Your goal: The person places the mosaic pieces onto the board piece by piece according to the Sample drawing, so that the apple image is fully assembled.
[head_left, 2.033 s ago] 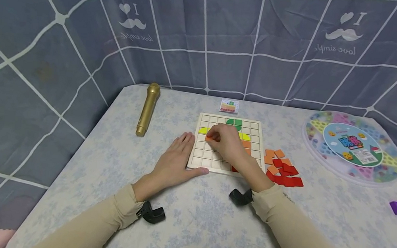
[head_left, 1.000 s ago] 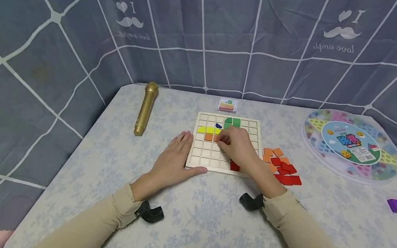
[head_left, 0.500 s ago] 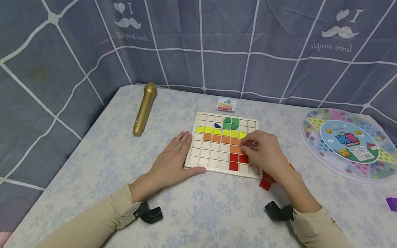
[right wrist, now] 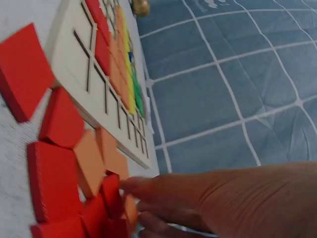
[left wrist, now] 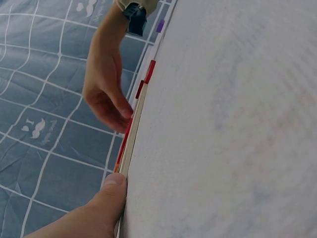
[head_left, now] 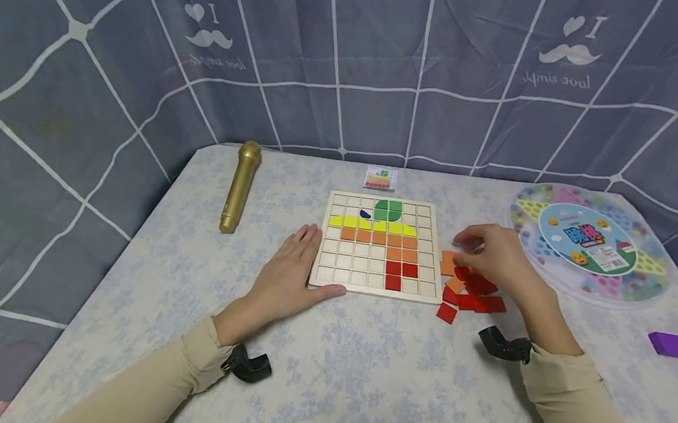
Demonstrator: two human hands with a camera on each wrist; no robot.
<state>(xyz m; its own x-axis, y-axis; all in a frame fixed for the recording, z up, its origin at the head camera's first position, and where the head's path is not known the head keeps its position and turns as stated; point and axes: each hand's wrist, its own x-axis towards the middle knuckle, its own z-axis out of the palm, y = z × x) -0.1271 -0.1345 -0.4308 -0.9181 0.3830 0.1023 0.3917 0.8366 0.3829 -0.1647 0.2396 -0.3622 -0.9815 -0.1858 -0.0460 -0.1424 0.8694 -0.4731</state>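
Observation:
My left hand lies flat with straight fingers along the left edge of a pale wooden grid board, its thumb at the near edge. In the grid sit green leaf-shaped pieces, a small dark blue piece, a row of yellow pieces, orange square tiles and red square tiles. Right of the board, my right hand hovers at a loose pile of red tiles and orange tiles. Its thumb and fingers stand apart, thumb tip close over the tiles.
Behind the board lies a small picture card. A gold microphone is at the back left. At the right are a round clear case with a blue label and a purple block. A grey patterned curtain surrounds the table.
An orange row has filled in across the board under the yellow pieces. My right hand has moved from the board rightward to the loose tiles. The left hand stays at the board's edge.

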